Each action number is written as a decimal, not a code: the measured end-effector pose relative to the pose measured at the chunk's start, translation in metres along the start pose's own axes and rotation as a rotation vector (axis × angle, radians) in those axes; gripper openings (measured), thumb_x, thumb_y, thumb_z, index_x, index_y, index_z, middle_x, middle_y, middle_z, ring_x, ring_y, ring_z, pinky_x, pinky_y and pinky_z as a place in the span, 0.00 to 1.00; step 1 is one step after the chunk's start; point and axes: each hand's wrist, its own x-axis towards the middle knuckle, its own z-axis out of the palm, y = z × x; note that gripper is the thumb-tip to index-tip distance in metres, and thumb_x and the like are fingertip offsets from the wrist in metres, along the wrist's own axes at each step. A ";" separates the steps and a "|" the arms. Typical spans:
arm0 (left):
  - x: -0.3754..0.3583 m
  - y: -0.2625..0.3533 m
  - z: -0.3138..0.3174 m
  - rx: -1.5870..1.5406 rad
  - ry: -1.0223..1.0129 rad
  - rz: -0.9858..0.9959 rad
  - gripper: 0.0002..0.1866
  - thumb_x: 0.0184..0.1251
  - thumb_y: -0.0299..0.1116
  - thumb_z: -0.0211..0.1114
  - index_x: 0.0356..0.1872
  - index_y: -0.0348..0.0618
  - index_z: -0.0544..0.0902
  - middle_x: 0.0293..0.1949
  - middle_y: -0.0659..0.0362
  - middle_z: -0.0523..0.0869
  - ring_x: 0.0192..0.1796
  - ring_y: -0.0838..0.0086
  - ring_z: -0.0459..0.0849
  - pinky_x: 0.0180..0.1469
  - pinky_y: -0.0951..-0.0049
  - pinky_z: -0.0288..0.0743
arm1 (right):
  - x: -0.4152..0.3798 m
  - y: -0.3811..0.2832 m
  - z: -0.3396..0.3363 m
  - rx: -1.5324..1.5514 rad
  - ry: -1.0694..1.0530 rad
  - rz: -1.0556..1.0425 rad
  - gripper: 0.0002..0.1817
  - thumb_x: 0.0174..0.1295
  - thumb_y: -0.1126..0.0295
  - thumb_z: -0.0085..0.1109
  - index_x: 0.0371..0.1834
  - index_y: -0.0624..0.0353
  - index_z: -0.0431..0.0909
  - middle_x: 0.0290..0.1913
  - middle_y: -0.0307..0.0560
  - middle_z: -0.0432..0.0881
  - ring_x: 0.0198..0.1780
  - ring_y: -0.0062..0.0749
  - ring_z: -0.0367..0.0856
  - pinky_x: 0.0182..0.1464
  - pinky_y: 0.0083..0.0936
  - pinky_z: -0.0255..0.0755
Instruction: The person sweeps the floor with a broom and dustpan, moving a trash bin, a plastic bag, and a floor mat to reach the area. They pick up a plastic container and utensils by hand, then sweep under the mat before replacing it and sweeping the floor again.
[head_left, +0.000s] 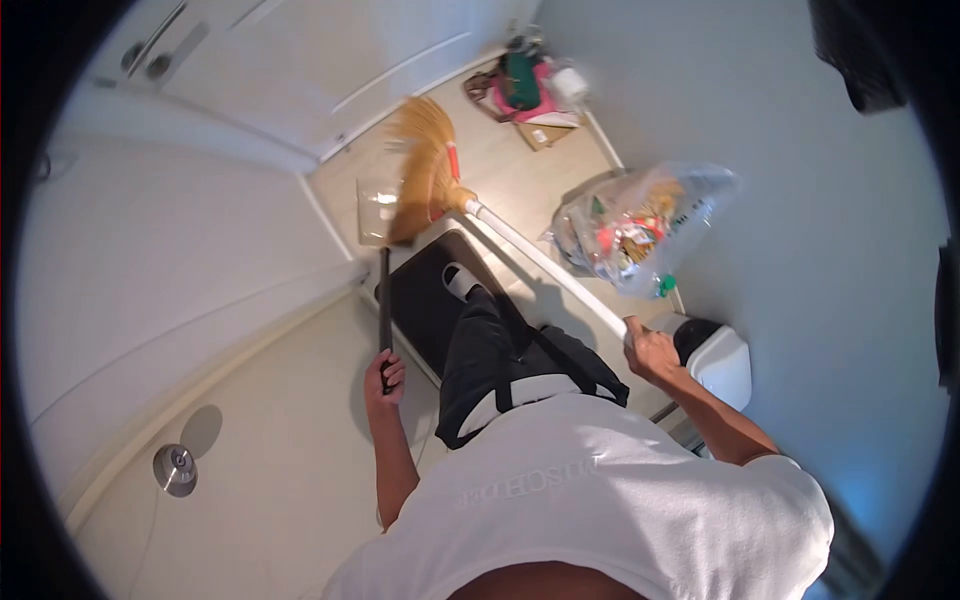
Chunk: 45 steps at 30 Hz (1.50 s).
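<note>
Seen from above, a person in a white shirt and dark trousers stands in a narrow room with pale walls. The right hand (650, 350) is closed around the top of a white broom handle (545, 268), which slopes forward and away to straw-coloured bristles (425, 165), blurred and low over the floor (270, 470) well ahead of both hands. The left hand (384, 375) is wrapped around a thin black handle (384, 295) that runs straight forward to a clear dustpan (378, 210), which sits just beside the bristles on their left. Between the hands and slightly ahead lies a dark mat (425, 300), with one foot in a white shoe (460, 280) on it. Ahead of the right hand, near the wall, sits a clear plastic bag (640, 230) stuffed with colourful rubbish; farther off in the corner is a pile of small items (530, 90). Just right of the right hand stands a white bin (722, 360). A round metal doorstop (176, 468) lies on the floor, well left of the left hand. In my judgement the bristles could flick dirt past the dustpan if swept too hard, or the long handle could knock the nearby bag and spill it.
</note>
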 end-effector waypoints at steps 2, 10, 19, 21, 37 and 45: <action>-0.017 -0.024 0.030 0.280 -0.009 0.179 0.04 0.57 0.25 0.51 0.31 0.39 0.65 0.20 0.61 0.66 0.12 0.84 0.61 0.07 0.87 0.53 | -0.042 0.034 0.008 0.102 0.132 0.143 0.14 0.45 0.73 0.50 0.35 0.59 0.59 0.26 0.57 0.76 0.28 0.52 0.75 0.33 0.44 0.67; -0.106 -0.169 0.108 0.710 -0.285 0.264 0.23 0.56 0.21 0.49 0.55 0.47 0.61 0.23 0.59 0.66 0.12 0.84 0.61 0.05 0.88 0.51 | -0.218 0.122 0.114 0.502 0.551 0.483 0.11 0.42 0.73 0.54 0.31 0.55 0.66 0.24 0.58 0.74 0.32 0.55 0.73 0.31 0.41 0.66; -0.178 -0.321 0.109 0.910 -0.455 0.195 0.30 0.55 0.18 0.48 0.61 0.47 0.54 0.20 0.59 0.65 0.11 0.84 0.59 0.04 0.88 0.51 | -0.385 0.153 0.244 0.812 0.854 0.686 0.11 0.41 0.75 0.57 0.28 0.60 0.66 0.18 0.48 0.70 0.21 0.36 0.72 0.27 0.28 0.66; -0.185 -0.354 0.107 1.044 -0.457 0.241 0.33 0.54 0.19 0.50 0.62 0.47 0.52 0.18 0.61 0.65 0.10 0.84 0.60 0.05 0.88 0.50 | -0.401 0.153 0.263 0.870 0.897 0.727 0.10 0.41 0.75 0.57 0.27 0.60 0.66 0.17 0.46 0.69 0.19 0.32 0.70 0.26 0.26 0.65; -0.131 -0.430 0.018 2.253 -0.400 1.164 0.36 0.51 0.23 0.53 0.63 0.44 0.50 0.21 0.54 0.69 0.22 0.67 0.73 0.26 0.71 0.69 | -0.442 0.108 0.319 1.021 0.845 0.792 0.11 0.41 0.73 0.57 0.23 0.59 0.64 0.14 0.49 0.69 0.17 0.40 0.72 0.21 0.30 0.64; -0.134 -0.444 0.006 2.466 -0.435 1.234 0.37 0.51 0.23 0.53 0.63 0.42 0.48 0.28 0.46 0.70 0.28 0.56 0.75 0.32 0.63 0.70 | -0.473 0.113 0.342 0.862 0.732 0.852 0.11 0.42 0.70 0.59 0.26 0.57 0.66 0.17 0.53 0.73 0.23 0.51 0.75 0.23 0.35 0.66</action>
